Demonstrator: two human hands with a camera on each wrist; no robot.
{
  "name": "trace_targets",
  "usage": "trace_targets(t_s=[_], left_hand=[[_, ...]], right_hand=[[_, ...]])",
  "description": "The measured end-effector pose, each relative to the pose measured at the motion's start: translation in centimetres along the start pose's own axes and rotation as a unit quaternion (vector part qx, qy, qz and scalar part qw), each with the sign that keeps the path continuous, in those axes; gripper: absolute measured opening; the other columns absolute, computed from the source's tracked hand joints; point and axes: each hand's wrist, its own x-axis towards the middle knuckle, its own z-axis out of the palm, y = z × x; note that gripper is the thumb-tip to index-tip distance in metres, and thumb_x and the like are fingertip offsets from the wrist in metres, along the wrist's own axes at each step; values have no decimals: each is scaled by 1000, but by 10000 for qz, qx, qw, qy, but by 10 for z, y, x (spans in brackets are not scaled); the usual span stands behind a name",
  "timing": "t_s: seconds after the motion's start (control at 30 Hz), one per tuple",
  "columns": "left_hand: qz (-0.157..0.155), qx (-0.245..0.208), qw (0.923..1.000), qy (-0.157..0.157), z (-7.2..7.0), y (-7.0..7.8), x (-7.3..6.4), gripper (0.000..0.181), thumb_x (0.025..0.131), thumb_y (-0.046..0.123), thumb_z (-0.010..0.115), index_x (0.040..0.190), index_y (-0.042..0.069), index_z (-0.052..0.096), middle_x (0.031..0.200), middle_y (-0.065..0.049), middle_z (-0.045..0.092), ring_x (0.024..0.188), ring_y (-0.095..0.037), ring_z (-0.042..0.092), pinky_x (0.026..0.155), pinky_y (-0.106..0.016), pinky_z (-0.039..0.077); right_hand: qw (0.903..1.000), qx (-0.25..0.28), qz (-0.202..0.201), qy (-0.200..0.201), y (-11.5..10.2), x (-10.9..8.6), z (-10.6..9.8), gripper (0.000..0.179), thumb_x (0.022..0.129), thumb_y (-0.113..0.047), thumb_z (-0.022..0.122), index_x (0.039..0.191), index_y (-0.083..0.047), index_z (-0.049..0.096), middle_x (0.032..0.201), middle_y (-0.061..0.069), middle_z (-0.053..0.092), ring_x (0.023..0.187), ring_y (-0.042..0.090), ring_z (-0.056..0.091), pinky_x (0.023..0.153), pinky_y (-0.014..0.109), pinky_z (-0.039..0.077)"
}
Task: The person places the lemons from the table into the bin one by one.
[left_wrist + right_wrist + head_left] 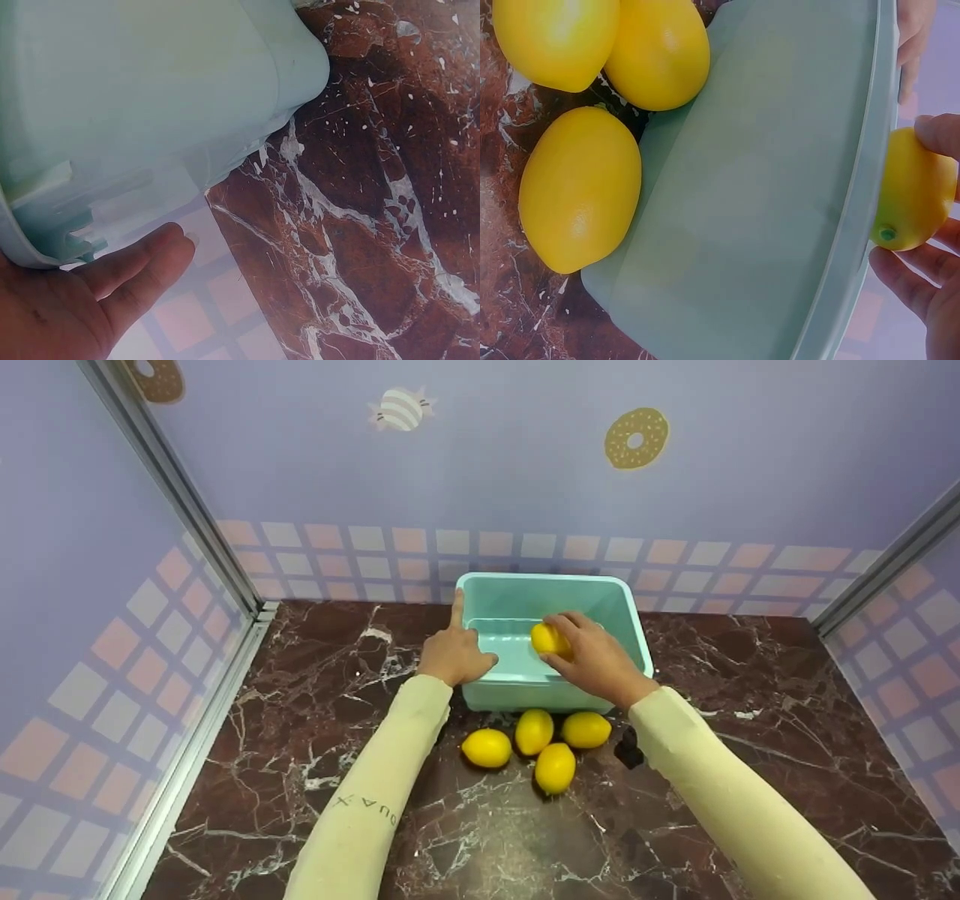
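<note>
A light teal plastic bin (480, 695) stands near the back wall. My right hand (598, 660) grips a yellow lemon (550, 640) over the bin's opening, with thumb and fingers around it. Up close in the right wrist view, that lemon (915, 191) shows a green stem end just beyond the bin's rim (855, 217). My left hand (454, 654) rests at the bin's left side, index finger straight along the rim and thumb extended over the opening. In the left wrist view its straight fingers (142, 274) lie along the outside of the bin.
Several lemons (555, 769) lie on the dark red marbled tabletop (495, 840) in front of the bin. A small black object (628, 748) sits beside the right sleeve. Lilac walls with a checkered band (360, 552) enclose the table.
</note>
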Motion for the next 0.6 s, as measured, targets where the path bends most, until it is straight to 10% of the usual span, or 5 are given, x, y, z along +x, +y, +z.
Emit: trace_targets(t_s=[0.6], left_hand=[[-38, -22, 10000, -13, 1, -1, 1, 55, 84, 51, 56, 114, 7, 71, 164, -6, -14, 61, -23, 60, 60, -40, 50]], right_hand=[[9999, -93, 12, -66, -1, -1, -3, 55, 93, -33, 62, 141, -11, 47, 142, 13, 48, 122, 34, 55, 101, 50, 45]])
